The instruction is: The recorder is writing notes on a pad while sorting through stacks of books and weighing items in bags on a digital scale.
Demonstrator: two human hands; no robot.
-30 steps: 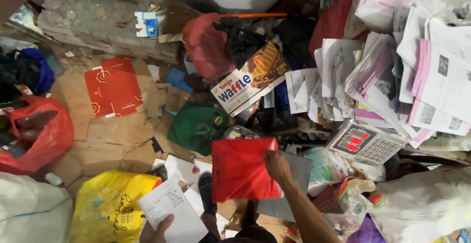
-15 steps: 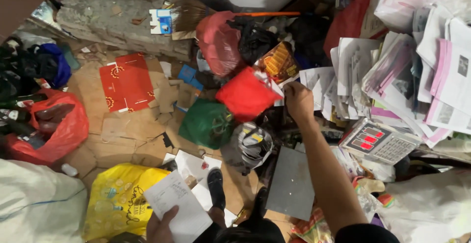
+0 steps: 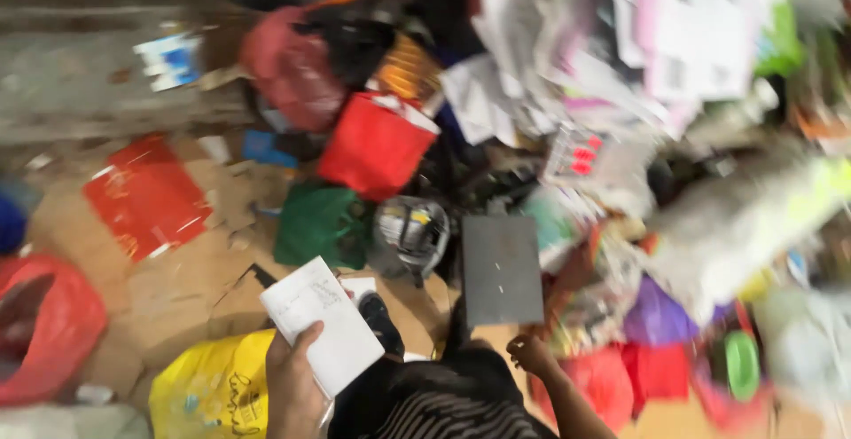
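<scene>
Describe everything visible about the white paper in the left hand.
The white paper is a flat rectangular sheet or thin pad, tilted with one corner pointing up and left. Faint dark markings sit near its upper part, too blurred to make out. It looks like plain, slightly creased paper. The left hand grips its lower left edge, thumb over the front. It is held above the brown cardboard, just above the yellow bag, with a dark shoe at its right edge.

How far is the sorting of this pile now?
Looks done: a red bag lies apart on the heap, with no hand on it. In hand: the left hand holds a white paper; the right hand is closed and seems empty, near a grey flat board. Left: many loose papers are mixed and unsorted.
</scene>
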